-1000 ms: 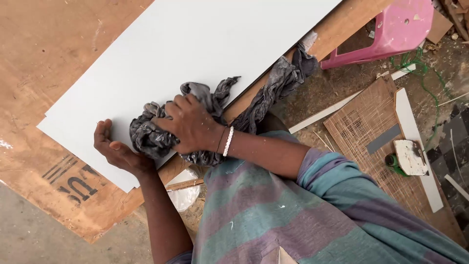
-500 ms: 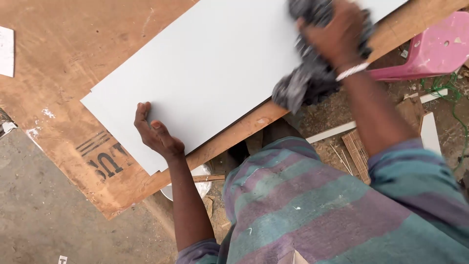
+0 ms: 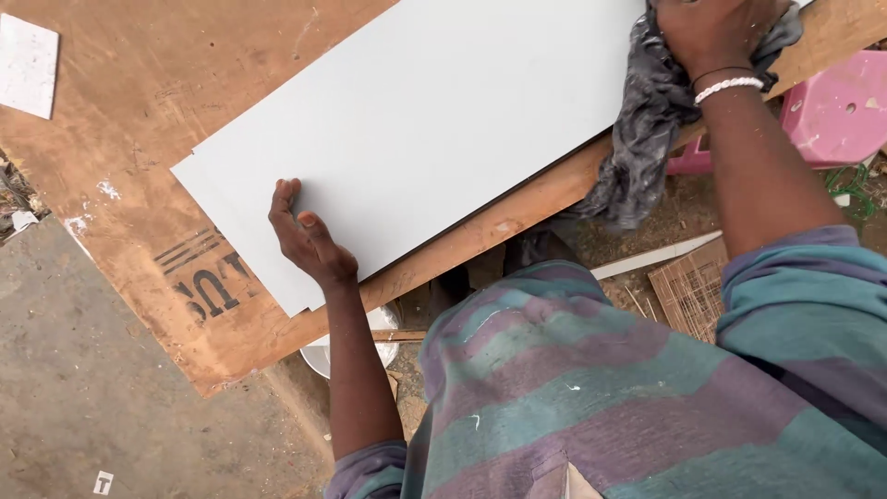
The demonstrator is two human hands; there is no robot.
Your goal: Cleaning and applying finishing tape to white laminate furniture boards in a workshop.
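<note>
Since the preceding frame, right hand (image 3: pixel 711 32) and grey rag (image 3: pixel 647 129) have travelled farther up the white panel (image 3: pixel 416 139) toward its far end, while left hand (image 3: pixel 309 242) has held its place at the near end. Right hand is closed over the bunched rag, pressing it onto the panel's far corner; loose cloth trails from beneath the palm, over the panel edge and off the plywood board (image 3: pixel 139 102) below it. Left hand lies flat, fingers spread narrowly, just inside the panel's near corner, bracing it. Beyond the right wrist stands a pink stool (image 3: pixel 836 111); under the left forearm, a white bucket (image 3: pixel 323 356) shows below the board. Judged step: wiping the panel, at a stroke's far limit. A further stroke calls for steady bracing and even pressure.
</note>
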